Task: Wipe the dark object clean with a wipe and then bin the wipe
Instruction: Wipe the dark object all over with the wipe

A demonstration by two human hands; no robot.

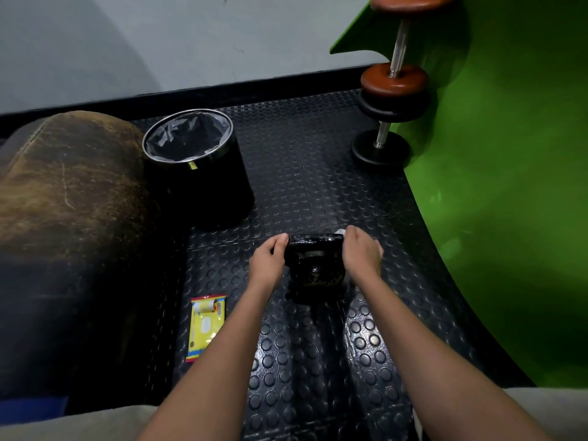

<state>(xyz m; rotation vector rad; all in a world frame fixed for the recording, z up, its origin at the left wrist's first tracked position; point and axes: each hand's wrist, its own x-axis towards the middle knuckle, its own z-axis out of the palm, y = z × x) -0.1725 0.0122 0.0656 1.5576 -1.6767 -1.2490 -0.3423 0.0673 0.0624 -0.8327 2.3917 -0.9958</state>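
My left hand (267, 261) curls its fingers round the left end of the kettlebell's handle, gripping it. My right hand (361, 251) sits at the handle's right end with its fingers folded down over a white wipe (340, 231), of which only a small corner shows above my knuckles; the wipe is pressed against the handle there. The kettlebell (315, 268) is black and glossy with wet-looking speckles, and it stands upright on the studded rubber floor (305, 173) between my two wrists.

Near the kettlebell on its left, beside my left forearm, a yellow pack of wipes (206, 326) lies flat on the floor. Beyond the kettlebell and to its left stands a black bin (203, 186), its liner open at the top. Left of the bin is a worn brown padded bench (70, 192). Well beyond the kettlebell on the right, dumbbells (393, 90) lean against a green wall (509, 154).
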